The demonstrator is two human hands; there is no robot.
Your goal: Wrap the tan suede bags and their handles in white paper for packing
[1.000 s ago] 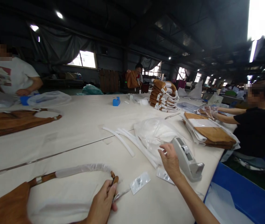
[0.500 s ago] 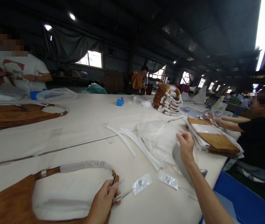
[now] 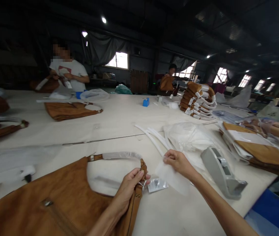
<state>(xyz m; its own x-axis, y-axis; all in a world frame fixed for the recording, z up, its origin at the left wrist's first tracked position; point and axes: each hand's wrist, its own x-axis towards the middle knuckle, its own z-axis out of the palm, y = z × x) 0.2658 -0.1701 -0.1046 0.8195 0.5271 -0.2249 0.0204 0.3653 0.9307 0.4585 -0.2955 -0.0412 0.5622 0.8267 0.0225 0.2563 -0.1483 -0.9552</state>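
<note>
A brown handbag (image 3: 65, 183) lies on the white table in front of me, its shoulder strap wrapped in clear film (image 3: 122, 155). My left hand (image 3: 132, 183) is closed around the strap's near end, by the buckle. A white tag in a clear sleeve (image 3: 157, 185) hangs beside those fingers on a thin string. My right hand (image 3: 178, 162) pinches a thin translucent white sheet (image 3: 175, 178), which droops below it just right of the tag. Beyond that hand lie white foam strips (image 3: 154, 137) and a pile of clear plastic bags (image 3: 186, 134).
A grey tape dispenser (image 3: 223, 172) stands right of my right arm. Stacked brown bags (image 3: 259, 144) lie at the right, near a co-worker's arms. Another bag pile (image 3: 195, 100), a blue tape dispenser (image 3: 146, 102) and a handbag (image 3: 65, 110) are farther back. Two people work across the table.
My right hand has come from the plastic pile toward my left hand, now with the translucent sheet. The left hand still grips the strap. The view has turned left.
</note>
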